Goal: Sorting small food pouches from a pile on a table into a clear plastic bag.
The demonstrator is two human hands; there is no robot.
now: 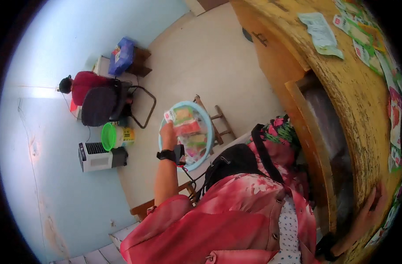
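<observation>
My left hand [169,134] grips a plastic packet [183,114] with a green and white front, over a light blue basin [208,123]. Below it in the basin lie more printed packets [194,142], some overlapping. A black strap with a small device [178,154] circles that wrist. On the right, my right hand [374,203] rests at the edge of a worn yellow wooden table [359,138], its fingers apart and nothing seen in them. Several flat packets [356,33] lie along the table's far side, and a pale one [320,34] lies face down nearer the edge.
An open drawer [329,148] juts from the table beside my lap. The basin sits on a wooden stool [225,123]. Further left are a person in a chair [100,105], a green-rimmed bucket [109,137], an air cooler [100,156] and a blue crate [122,56].
</observation>
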